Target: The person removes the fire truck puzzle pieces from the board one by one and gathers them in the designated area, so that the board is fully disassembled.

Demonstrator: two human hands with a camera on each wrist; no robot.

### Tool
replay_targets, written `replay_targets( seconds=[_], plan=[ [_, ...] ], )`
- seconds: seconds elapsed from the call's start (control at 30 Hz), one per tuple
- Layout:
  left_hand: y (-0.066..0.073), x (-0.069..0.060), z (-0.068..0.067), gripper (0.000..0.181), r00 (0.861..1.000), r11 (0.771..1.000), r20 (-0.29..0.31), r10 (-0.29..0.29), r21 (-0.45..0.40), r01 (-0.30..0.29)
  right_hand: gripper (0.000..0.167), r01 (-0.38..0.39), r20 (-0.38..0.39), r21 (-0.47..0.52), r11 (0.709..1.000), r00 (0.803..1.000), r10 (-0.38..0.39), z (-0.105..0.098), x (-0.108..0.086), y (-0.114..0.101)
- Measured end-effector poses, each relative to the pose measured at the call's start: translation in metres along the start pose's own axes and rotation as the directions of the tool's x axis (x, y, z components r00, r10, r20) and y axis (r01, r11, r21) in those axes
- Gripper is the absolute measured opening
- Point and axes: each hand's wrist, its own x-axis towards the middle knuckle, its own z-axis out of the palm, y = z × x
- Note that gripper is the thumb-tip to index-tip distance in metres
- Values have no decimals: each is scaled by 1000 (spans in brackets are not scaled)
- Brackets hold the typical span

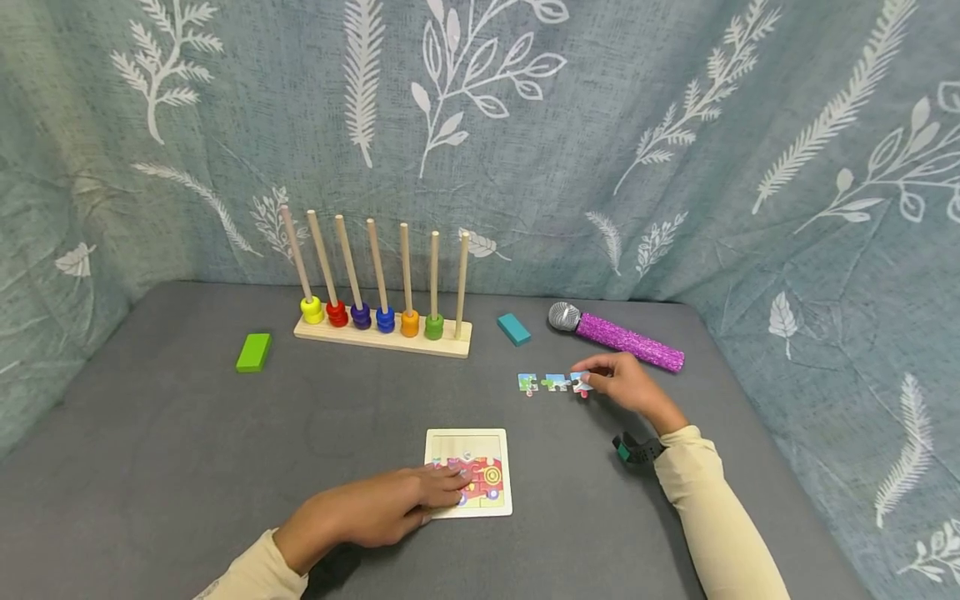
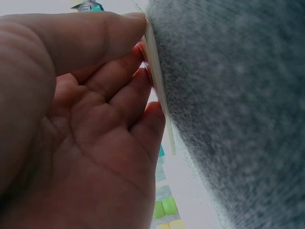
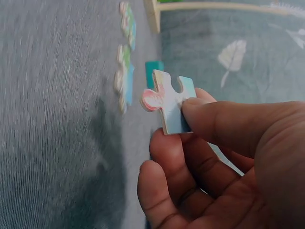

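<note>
My right hand (image 1: 626, 382) pinches a jigsaw piece (image 3: 174, 102) between thumb and fingers; the right wrist view shows it raised off the table, pale blue with a reddish tab. To its left on the cloth lie two more jigsaw pieces, a middle one (image 1: 556, 382) and a green-and-blue one (image 1: 528, 382). My left hand (image 1: 390, 504) rests with extended fingers on a square wooden puzzle tray (image 1: 505, 450). Red and yellow pieces (image 1: 491, 475) fill the tray's lower part, while bare wood shows at its top. In the left wrist view, the thumb touches the tray's edge.
Behind the tray stands a wooden peg rack (image 1: 382, 337) with coloured rings. A teal block (image 1: 513, 329) and a purple glitter microphone (image 1: 626, 340) lie at the back right, a green block (image 1: 253, 352) at the left. A patterned curtain (image 1: 525, 208) hangs behind the table.
</note>
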Motion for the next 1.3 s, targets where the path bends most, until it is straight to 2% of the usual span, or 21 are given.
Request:
replay_targets(
  seconds=[0.13,0.27,0.37,0.47,0.6,0.7,0.83,1.17,1.3],
  plan=[
    [0,-1,-2,42,1000,999,-10,27,22,-27,20,-66,8,8,998,998,66,-3,4,10],
    [1,-2,-2,41,999,999,-16,37,29,-36,20,-89,20,8,996,996,89,-6,7,15],
    [1,-2,-2,43,1000,1000,-5,15,-1,-15,20,-75,37,11,997,997,74,-7,8,16],
    [1,-2,-2,44,1000,1000,-2,26,0,-26,19,-75,37,10,997,997,75,-5,9,17],
    [1,-1,-1,44,1000,1000,2,26,-6,-26,16,-35,20,-90,995,999,36,-1,11,19],
    [1,0,-1,45,1000,1000,12,-8,-25,9,14,9,-3,-171,985,1000,-10,2,12,20],
    [2,0,-1,44,999,999,18,-33,-23,34,12,27,-34,-215,976,999,-35,4,14,20],
    [3,1,-1,43,999,999,12,-34,-21,34,12,16,-44,-249,968,999,-28,4,15,21],
    [4,0,0,42,1000,999,2,-13,43,13,14,-13,-48,-231,973,999,2,5,15,20]
  ],
)
